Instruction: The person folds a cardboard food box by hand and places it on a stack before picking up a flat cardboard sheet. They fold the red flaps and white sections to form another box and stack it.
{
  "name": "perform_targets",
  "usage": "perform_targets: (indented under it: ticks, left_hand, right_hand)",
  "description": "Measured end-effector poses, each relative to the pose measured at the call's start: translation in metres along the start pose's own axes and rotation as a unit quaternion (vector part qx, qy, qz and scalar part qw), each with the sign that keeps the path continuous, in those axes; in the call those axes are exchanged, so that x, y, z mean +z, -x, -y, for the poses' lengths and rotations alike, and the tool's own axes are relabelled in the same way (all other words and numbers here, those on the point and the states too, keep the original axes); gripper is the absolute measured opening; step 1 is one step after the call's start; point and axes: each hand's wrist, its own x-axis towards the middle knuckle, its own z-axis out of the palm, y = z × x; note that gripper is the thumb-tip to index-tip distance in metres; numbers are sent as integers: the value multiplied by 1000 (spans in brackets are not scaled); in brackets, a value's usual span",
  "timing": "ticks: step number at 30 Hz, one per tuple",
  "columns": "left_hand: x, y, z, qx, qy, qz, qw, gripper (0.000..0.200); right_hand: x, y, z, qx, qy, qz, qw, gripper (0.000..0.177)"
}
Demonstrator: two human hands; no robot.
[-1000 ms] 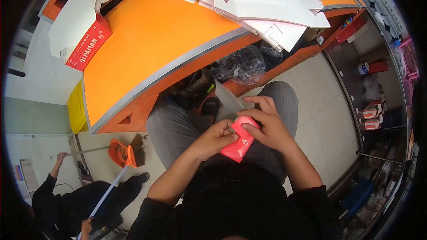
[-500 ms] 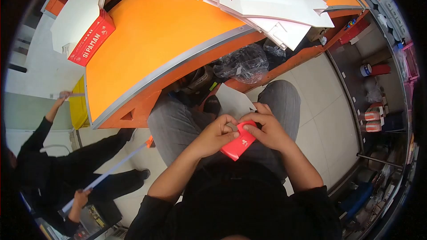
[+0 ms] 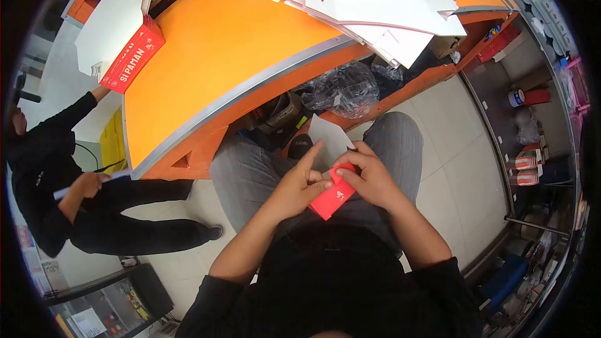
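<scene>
Above my lap I hold a partly folded cardboard box (image 3: 330, 201). Its near panel is red with a small white print, and a plain white flap (image 3: 329, 136) stands up beyond my fingers. My left hand (image 3: 297, 186) grips the box's left side, thumb on the red face and index finger stretched out along the flap. On the other side my right hand (image 3: 374, 180) pinches the top red edge, its thumb pressed on the panel. The fingers behind the cardboard are partly hidden.
An orange table (image 3: 219, 44) curves ahead, bearing flat white cartons (image 3: 375, 0) and red "SI PAMAN" boxes (image 3: 133, 56). Plastic bags (image 3: 344, 91) fill the shelf below. At left a person in black (image 3: 62, 169) holds a stick. Shelving (image 3: 526, 119) stands at right.
My left index finger has straightened away from the box, and the red panel has tilted slightly. The person at left has stepped and moved the stick, now held higher.
</scene>
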Motion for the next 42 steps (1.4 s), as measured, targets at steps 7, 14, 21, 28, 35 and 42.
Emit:
perform_targets:
  ticks: [7,14,21,28,35,42]
  left_hand:
    - [0,1,3,8,-23,-13,1000,85]
    - [6,4,-1,15,-81,-57,995,85]
    - [10,5,-5,34,-112,-116,986,79]
    - [18,9,-7,24,-153,-137,978,71]
    - [14,5,1,69,-152,-191,967,66]
    - [12,-3,2,93,-10,-185,978,54]
  right_hand:
    - [-4,-2,-1,-8,-46,49,998,12]
    - [-4,-1,-2,8,-13,41,999,13]
    - [3,1,3,51,66,-5,997,14]
    - [19,7,-9,14,28,-41,999,13]
    - [18,4,-4,-8,40,-24,999,47]
    - [28,15,46,-49,200,-62,977,96]
